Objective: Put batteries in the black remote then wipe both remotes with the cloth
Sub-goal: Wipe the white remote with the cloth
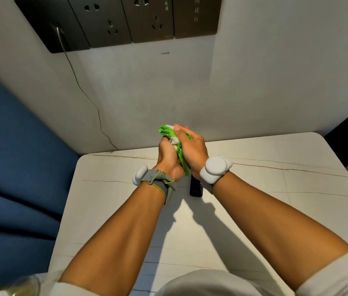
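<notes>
Both hands (pixel 181 152) gripping green cloth (pixel 180 154), black remote (pixel 196 186) on table (pixel 275 199)

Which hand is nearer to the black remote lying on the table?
Right. The right hand, holding the green cloth, has its wrist directly over the black remote. The left hand, also on the cloth, sits a little farther left of it.

We see two bare forearms, each with a pale, off-white short sleeve (pixel 337 276) bunched above the elbow — the same light fabric covers the torso at the bottom edge. On the left wrist sits a grey fabric strap (pixel 158 180) edged with lime-green cord, carrying a rounded white pod (pixel 139 174) on its outer side. The right wrist wears a larger white device (pixel 214 168) — a smooth disc on lobed housing.
</notes>
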A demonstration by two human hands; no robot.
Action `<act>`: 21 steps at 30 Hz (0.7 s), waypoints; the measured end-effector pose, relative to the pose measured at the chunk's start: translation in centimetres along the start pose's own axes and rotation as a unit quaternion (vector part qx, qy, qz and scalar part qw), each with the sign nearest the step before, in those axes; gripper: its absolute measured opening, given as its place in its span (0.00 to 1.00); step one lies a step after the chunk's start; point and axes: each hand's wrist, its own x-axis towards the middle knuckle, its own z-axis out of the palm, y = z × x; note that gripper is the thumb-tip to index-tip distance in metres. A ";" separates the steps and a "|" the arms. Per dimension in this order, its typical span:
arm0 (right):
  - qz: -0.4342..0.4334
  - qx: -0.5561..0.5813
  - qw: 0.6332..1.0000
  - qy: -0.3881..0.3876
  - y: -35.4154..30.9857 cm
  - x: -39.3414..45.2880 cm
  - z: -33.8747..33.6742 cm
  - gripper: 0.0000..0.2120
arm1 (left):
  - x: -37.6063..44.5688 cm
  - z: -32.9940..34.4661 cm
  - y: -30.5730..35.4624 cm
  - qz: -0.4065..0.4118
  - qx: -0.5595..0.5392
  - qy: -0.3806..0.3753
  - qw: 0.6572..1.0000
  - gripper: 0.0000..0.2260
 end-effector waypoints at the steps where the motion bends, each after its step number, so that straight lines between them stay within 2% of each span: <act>1: 0.004 0.003 1.000 0.014 -0.1 0.7 -0.2 0.16 | 0.5 0.0 -0.3 0.001 -0.011 -0.003 1.000 0.20; 3: 0.011 0.016 0.999 0.042 -0.3 2.1 -0.8 0.15 | 0.7 -0.1 -0.4 -0.011 0.035 -0.002 0.999 0.14; 5: 0.025 0.030 0.997 0.060 -0.4 3.2 -1.5 0.15 | 0.8 -0.2 -0.5 -0.015 0.099 0.019 0.995 0.13; 8: 0.040 0.049 0.994 0.085 -0.3 4.2 -2.1 0.14 | 0.7 -0.3 -0.9 -0.066 0.152 -0.025 0.986 0.12; 10: 0.037 0.046 0.994 0.096 -0.2 4.3 -2.4 0.13 | 0.8 -0.4 -0.8 -0.104 0.122 -0.062 0.985 0.11; 13: 0.037 0.064 0.994 0.085 0.5 4.3 -2.8 0.15 | 1.6 -1.0 -0.9 -0.061 0.065 -0.070 0.994 0.08; 16: 0.038 0.083 0.995 0.035 1.3 3.9 -2.9 0.13 | 2.0 -1.5 -1.3 0.010 0.029 -0.023 0.999 0.10; 19: 0.031 0.084 0.995 -0.033 1.7 2.8 -2.3 0.09 | 2.1 -2.1 -1.0 -0.012 -0.089 -0.037 0.995 0.13; 21: 0.017 0.087 0.995 -0.048 1.9 2.0 -2.1 0.13 | 2.0 -2.6 -0.5 -0.024 -0.162 -0.050 0.985 0.15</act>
